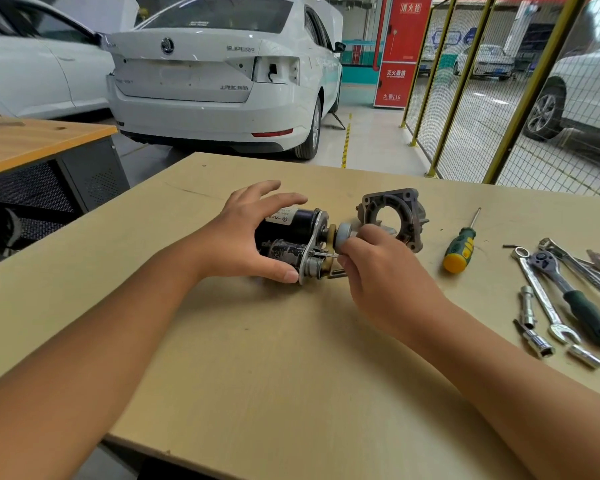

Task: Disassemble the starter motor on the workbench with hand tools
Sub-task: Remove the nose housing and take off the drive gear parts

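Now two hands on one starter motor — left fingers spread, right fingers pinching its shaft end.

Left hand steadies starter motor on workbench; right hand grips its drive gear. Detached housing behind, screwdriver beside.

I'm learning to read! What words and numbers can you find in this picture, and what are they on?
"SUPERB": white car's boot lid.
"119", after Chinese characters: bottom of the red fire cabinet.
Other Chinese signs on the cabinet, and the script on the boot: too small for me to read.
Starter motor label: blurred.
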